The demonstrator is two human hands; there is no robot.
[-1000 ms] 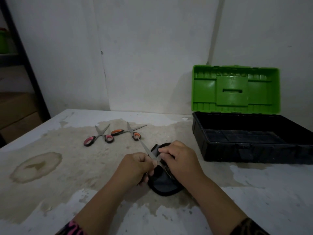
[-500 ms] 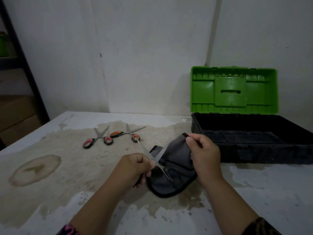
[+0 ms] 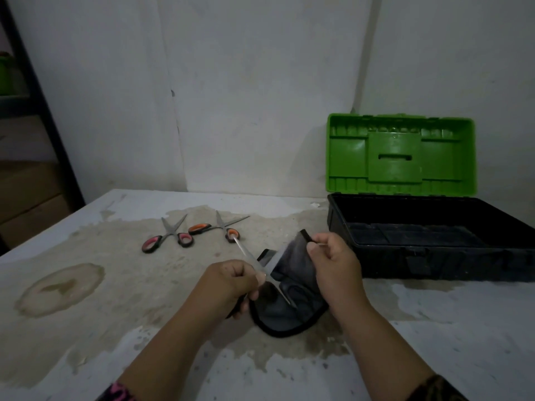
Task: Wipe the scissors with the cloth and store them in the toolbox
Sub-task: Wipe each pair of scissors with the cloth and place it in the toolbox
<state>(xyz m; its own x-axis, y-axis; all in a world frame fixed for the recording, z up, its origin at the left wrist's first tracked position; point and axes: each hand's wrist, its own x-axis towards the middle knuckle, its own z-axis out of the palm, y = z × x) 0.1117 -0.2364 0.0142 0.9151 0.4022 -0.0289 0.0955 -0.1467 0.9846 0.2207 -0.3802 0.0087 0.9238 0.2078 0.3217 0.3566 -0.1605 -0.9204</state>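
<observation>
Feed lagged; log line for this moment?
step: wiping | left hand: grips held scissors | right hand: pinches cloth | toolbox: open | waiting: pink scissors, orange scissors

— What lies on the stained tabletop (image 3: 86, 342)?
— Far middle: pink-handled scissors (image 3: 169, 235), with orange-handled scissors (image 3: 217, 227) just beside them. Right: an open black toolbox (image 3: 434, 256).
— Nearer?
— A dark cloth (image 3: 286, 316), its lower end resting there.

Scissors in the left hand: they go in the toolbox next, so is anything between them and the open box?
Only the right hand and the cloth corner it holds up sit between the held scissors and the toolbox. The lid stands open, and nothing else visible lies in that path.
</observation>
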